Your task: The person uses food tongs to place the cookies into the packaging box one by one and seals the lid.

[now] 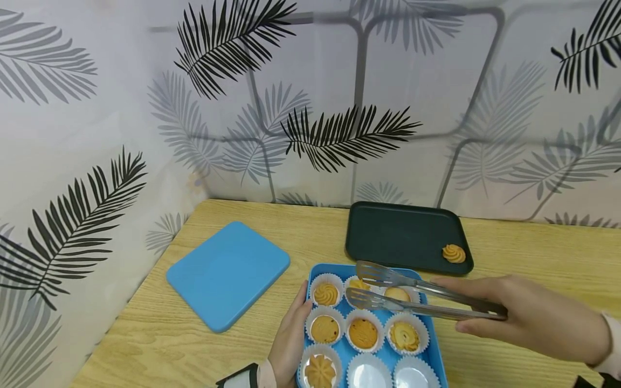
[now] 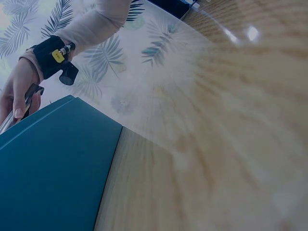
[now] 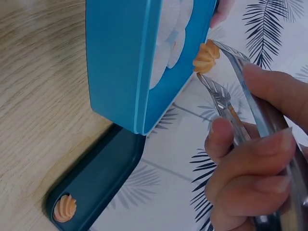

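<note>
Two hands are working at a blue rectangular cookie box (image 1: 311,280) lying near the front edge of the wood-grain table (image 1: 533,253). Right hand (image 1: 529,318) is gripping shiny metal tongs (image 1: 412,296), fingers curled round the handles; the slotted tips are closing on a swirled, ridged cookie (image 3: 206,56) at the box's far row. Left hand (image 1: 291,339) is resting against the box's left wall, fingers fairly straight, steadying it. Pleated white paper cups are sitting in three rows in the box, most holding round or piped cookies, two near-right cups showing only paper. Dark green tray (image 1: 402,231), smooth with rounded corners, is lying just beyond the box, one piped cookie (image 1: 454,253) at its right near corner. Matte blue lid (image 1: 228,272) is lying flat to the left.
</note>
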{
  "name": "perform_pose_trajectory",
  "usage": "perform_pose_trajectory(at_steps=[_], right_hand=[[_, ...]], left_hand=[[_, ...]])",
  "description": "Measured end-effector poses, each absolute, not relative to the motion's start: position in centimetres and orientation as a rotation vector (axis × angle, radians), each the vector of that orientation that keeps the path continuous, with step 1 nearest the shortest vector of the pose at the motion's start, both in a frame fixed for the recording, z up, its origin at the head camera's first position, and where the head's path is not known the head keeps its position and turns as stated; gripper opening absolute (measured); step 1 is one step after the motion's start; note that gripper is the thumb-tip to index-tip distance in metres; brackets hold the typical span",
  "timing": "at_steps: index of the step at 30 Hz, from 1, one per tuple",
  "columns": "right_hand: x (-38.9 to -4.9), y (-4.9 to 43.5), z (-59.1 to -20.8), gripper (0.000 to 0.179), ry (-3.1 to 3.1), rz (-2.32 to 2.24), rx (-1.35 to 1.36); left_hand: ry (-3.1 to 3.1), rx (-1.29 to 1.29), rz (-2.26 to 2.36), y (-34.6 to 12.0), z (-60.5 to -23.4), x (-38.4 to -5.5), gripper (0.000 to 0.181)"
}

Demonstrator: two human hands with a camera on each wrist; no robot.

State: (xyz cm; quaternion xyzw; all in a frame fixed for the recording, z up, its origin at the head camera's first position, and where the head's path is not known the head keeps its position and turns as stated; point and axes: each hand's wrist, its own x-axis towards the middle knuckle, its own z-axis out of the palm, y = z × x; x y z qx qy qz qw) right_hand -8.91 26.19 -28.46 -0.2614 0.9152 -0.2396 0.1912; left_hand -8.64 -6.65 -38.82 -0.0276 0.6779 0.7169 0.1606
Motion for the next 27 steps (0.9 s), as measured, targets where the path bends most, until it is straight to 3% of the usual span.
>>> perform_pose_trajectory(at_steps=[8, 27], right_hand=[[-7.6, 26.2, -28.6, 0.067, 2.563, -0.513, -0.670], [-6.2, 25.7, -29.3, 0.057, 2.483, -0.395, -0.868]], left_hand=[[1.939, -0.093, 2.039, -6.7, -38.8, -8.7, 0.057], [1.911, -0.101, 2.046, -6.7, -38.7, -8.6, 0.058]])
